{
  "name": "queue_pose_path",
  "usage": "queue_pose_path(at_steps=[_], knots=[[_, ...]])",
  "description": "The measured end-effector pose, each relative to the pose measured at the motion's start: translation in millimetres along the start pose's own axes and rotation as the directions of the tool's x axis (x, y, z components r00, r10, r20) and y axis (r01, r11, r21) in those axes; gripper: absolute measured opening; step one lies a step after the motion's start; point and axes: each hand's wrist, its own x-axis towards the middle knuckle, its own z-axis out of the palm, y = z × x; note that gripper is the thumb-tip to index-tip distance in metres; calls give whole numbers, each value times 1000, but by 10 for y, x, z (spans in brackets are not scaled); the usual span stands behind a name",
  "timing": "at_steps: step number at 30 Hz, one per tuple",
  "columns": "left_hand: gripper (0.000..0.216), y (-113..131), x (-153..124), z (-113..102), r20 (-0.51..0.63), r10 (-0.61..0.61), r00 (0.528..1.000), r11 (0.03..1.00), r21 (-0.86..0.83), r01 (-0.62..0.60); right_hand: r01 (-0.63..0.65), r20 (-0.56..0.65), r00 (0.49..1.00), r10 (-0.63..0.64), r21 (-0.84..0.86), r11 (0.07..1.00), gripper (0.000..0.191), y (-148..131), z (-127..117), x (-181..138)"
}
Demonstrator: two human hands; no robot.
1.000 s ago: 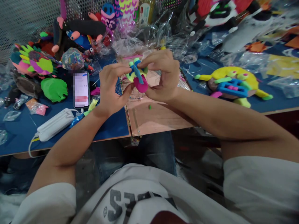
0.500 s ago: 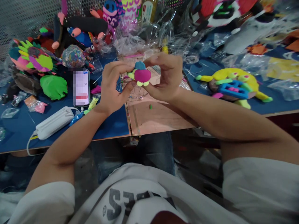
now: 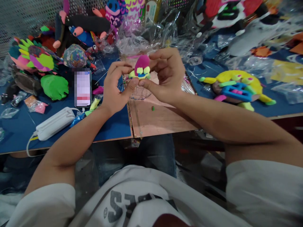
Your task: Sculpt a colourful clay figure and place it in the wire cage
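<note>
The clay figure [image 3: 143, 63] was between the left hand [image 3: 115, 88] and the right hand [image 3: 169, 75], gripped by the fingers of both above the table [image 3: 163, 121], its pink oval pointing upward, neither hand clearly nearer.

Clay figure [image 3: 142, 63] partly behind left hand [image 3: 118, 86] and right hand [image 3: 168, 75], phone screen [image 3: 84, 88] half pixelated, red-and-white figure [image 3: 229, 13] cropped above
</note>
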Motion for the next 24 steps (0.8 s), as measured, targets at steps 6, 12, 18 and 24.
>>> queue_pose_path(at_steps=[6,12,18,24], knots=[[50,-95,-80,73,30,-167,986,986,-23,168,-123,22,992,124,-26,992,62,-57,60,23],[40,-390,-105,72,-18,-184,983,983,-24,183,-153,-50,986,158,91,984,50,93,8,132],[19,-650,-178,75,25,-193,981,981,31,193,-123,-157,978,139,105,987,61,261,-92,237],[13,-803,-239,37,121,-178,976,984,52,173,-205,-144,968,205,17,979,73,153,-55,224]])
